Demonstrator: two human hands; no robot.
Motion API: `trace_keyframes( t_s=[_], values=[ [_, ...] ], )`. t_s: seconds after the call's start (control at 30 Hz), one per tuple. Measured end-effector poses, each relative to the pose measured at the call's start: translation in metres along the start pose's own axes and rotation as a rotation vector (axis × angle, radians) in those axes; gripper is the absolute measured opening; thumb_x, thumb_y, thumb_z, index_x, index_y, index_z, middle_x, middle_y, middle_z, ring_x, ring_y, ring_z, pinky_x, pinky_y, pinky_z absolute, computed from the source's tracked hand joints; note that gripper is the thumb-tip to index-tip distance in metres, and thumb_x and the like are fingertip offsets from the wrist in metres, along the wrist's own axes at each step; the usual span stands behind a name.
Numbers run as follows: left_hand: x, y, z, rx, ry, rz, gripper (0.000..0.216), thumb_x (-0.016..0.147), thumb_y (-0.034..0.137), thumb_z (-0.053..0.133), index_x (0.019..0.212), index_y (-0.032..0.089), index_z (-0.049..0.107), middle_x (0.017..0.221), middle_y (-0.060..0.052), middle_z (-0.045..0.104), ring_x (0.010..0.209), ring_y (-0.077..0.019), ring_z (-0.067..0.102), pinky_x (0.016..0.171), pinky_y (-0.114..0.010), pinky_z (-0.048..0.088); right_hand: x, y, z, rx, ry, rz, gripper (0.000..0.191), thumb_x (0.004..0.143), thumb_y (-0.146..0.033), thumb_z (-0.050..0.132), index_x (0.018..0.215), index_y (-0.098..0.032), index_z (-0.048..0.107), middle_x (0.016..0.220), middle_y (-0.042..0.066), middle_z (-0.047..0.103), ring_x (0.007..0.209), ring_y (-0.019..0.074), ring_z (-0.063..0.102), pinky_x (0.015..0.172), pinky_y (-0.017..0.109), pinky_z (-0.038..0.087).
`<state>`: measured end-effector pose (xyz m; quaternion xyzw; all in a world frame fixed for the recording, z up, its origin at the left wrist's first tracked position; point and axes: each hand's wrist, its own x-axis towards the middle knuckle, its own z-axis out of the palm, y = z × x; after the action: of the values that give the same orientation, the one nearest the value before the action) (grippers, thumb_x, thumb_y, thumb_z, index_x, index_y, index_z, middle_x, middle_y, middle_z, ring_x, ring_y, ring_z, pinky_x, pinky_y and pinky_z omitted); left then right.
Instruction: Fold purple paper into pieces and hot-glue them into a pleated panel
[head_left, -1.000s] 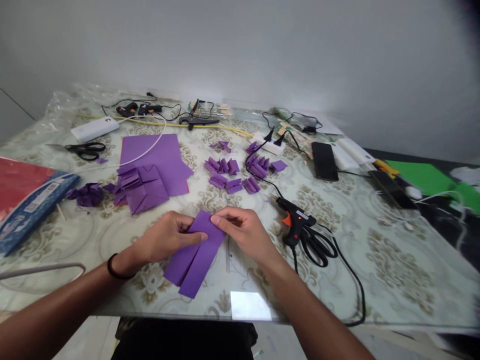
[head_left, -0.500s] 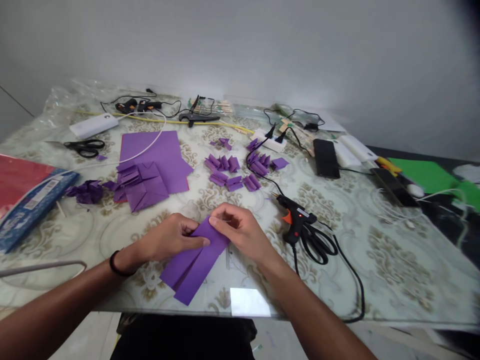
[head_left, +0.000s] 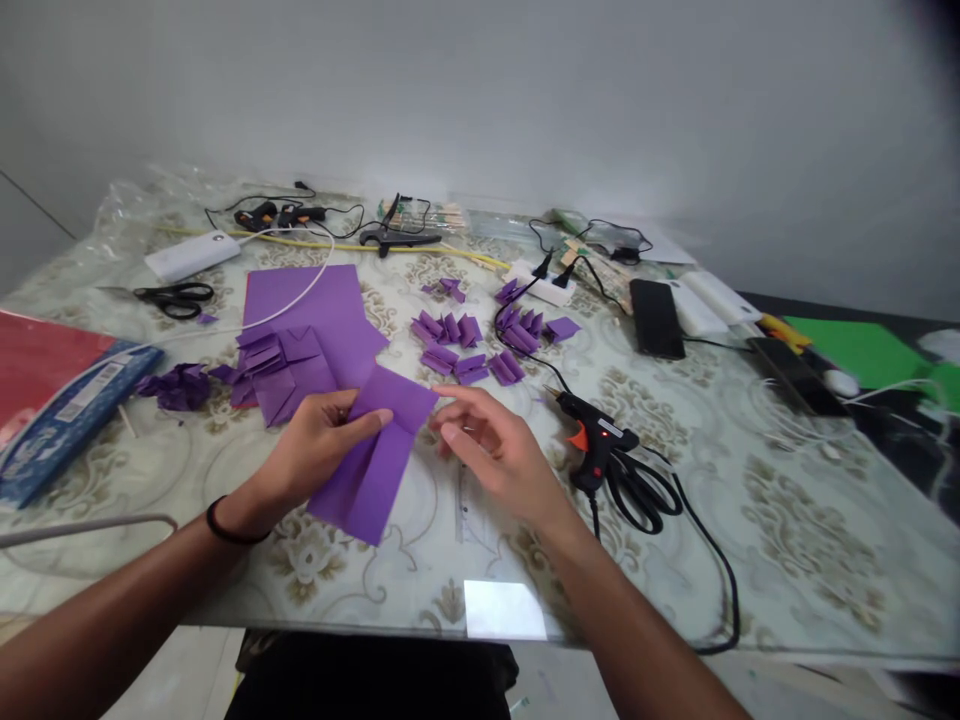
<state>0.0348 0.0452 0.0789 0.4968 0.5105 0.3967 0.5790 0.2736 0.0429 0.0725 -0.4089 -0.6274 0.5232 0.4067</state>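
A folded sheet of purple paper (head_left: pixel 391 460) is tilted up above the table, with creases and a lengthwise fold opening toward its lower end. My left hand (head_left: pixel 319 445) pinches its left side, thumb on top. At the sheet's upper right corner, my right hand (head_left: pixel 491 445) has its fingers apart; an index fingertip is at the corner, and I cannot tell if it touches. Behind the hands lie several small folded purple paper pieces (head_left: pixel 469 368). A larger folded purple paper (head_left: pixel 289 372) rests on flat purple sheets (head_left: pixel 315 295) to the left.
A black glue gun (head_left: pixel 600 440) with an orange trigger and scissors behind it lie at right. Black scissors (head_left: pixel 176 298), crumpled purple paper (head_left: pixel 176 385) and a blue-red packet (head_left: pixel 71 410) are at left. Farther back sit a power strip (head_left: pixel 544 283), a phone (head_left: pixel 656 318) and trailing cords.
My left hand has lifted the purple paper away from me and tipped it up. My right hand has let go of its upper edge, and its fingers have spread slightly to the right.
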Motion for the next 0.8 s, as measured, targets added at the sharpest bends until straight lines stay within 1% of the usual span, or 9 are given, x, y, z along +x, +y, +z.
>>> trace_keyframes(
  t_s=[0.07, 0.1, 0.17, 0.2, 0.33, 0.47, 0.63, 0.73, 0.8],
  values=[
    [0.002, 0.001, -0.001, -0.073, 0.126, 0.04, 0.04, 0.076, 0.051, 0.092, 0.091, 0.017, 0.079, 0.079, -0.001, 0.076, 0.063, -0.0162, 0.066, 0.057, -0.024, 0.053, -0.002, 0.002, 0.002, -0.013, -0.006, -0.059, 0.048, 0.1, -0.025, 0.068, 0.148, -0.031, 0.065, 0.112, 0.005, 0.073, 0.09, 0.0181, 0.071, 0.083, 0.035, 0.06],
    [0.003, 0.001, -0.002, -0.105, 0.155, 0.049, 0.041, 0.075, 0.05, 0.093, 0.092, 0.017, 0.078, 0.081, -0.001, 0.077, 0.065, -0.0161, 0.066, 0.057, -0.024, 0.053, -0.002, 0.003, 0.004, -0.016, -0.008, -0.084, 0.056, 0.099, -0.022, 0.069, 0.153, -0.034, 0.061, 0.114, 0.004, 0.072, 0.09, 0.017, 0.07, 0.083, 0.034, 0.061],
    [0.004, -0.001, -0.001, -0.177, 0.169, 0.061, 0.042, 0.076, 0.049, 0.094, 0.097, 0.016, 0.078, 0.084, -0.002, 0.078, 0.068, -0.0164, 0.068, 0.06, -0.025, 0.056, -0.004, 0.005, 0.009, -0.036, -0.031, -0.141, 0.067, 0.097, -0.016, 0.07, 0.158, -0.04, 0.057, 0.119, 0.003, 0.07, 0.086, 0.0143, 0.068, 0.083, 0.032, 0.062],
    [0.004, -0.002, 0.0, -0.213, 0.166, 0.063, 0.042, 0.077, 0.047, 0.094, 0.1, 0.016, 0.078, 0.086, -0.002, 0.078, 0.069, -0.0164, 0.069, 0.063, -0.025, 0.058, -0.004, 0.006, 0.011, -0.054, -0.058, -0.171, 0.067, 0.097, -0.014, 0.071, 0.156, -0.043, 0.059, 0.119, 0.002, 0.069, 0.085, 0.0134, 0.068, 0.083, 0.032, 0.062],
    [0.005, -0.005, 0.003, -0.309, 0.174, 0.093, 0.04, 0.077, 0.041, 0.094, 0.103, 0.016, 0.078, 0.092, -0.003, 0.081, 0.075, -0.0164, 0.07, 0.071, -0.027, 0.06, -0.005, 0.008, 0.016, -0.097, -0.187, -0.261, 0.06, 0.093, -0.007, 0.071, 0.141, -0.043, 0.075, 0.111, 0.001, 0.068, 0.082, 0.0129, 0.067, 0.081, 0.03, 0.062],
    [0.005, -0.006, 0.005, -0.345, 0.166, 0.106, 0.038, 0.078, 0.038, 0.094, 0.105, 0.016, 0.078, 0.093, -0.004, 0.082, 0.083, -0.0185, 0.074, 0.079, -0.029, 0.061, -0.004, 0.01, 0.018, -0.133, -0.213, -0.302, 0.054, 0.093, -0.005, 0.068, 0.133, -0.039, 0.081, 0.107, 0.002, 0.071, 0.092, 0.0167, 0.07, 0.08, 0.03, 0.06],
    [0.004, -0.002, 0.006, -0.368, 0.132, 0.067, 0.044, 0.07, 0.034, 0.098, 0.103, 0.016, 0.077, 0.091, -0.004, 0.082, 0.08, -0.0204, 0.075, 0.076, -0.031, 0.062, -0.003, 0.008, 0.013, -0.148, -0.203, -0.247, 0.041, 0.095, -0.01, 0.07, 0.124, -0.035, 0.085, 0.111, 0.004, 0.075, 0.098, 0.0196, 0.073, 0.085, 0.033, 0.062],
    [0.003, -0.002, 0.003, -0.367, 0.078, 0.039, 0.044, 0.065, 0.031, 0.102, 0.097, 0.016, 0.076, 0.087, -0.003, 0.082, 0.074, -0.019, 0.074, 0.071, -0.029, 0.062, -0.001, 0.004, 0.006, -0.141, -0.22, -0.248, 0.023, 0.097, -0.018, 0.075, 0.11, -0.032, 0.088, 0.107, 0.005, 0.076, 0.094, 0.02, 0.073, 0.084, 0.034, 0.061],
    [0.003, -0.004, -0.001, -0.332, 0.029, 0.019, 0.041, 0.066, 0.03, 0.101, 0.096, 0.017, 0.076, 0.087, -0.003, 0.081, 0.073, -0.0189, 0.074, 0.069, -0.03, 0.062, 0.001, 0.001, 0.002, -0.128, -0.231, -0.244, 0.009, 0.097, -0.028, 0.08, 0.101, -0.029, 0.088, 0.098, 0.004, 0.075, 0.087, 0.0195, 0.072, 0.079, 0.033, 0.059]
  ],
)
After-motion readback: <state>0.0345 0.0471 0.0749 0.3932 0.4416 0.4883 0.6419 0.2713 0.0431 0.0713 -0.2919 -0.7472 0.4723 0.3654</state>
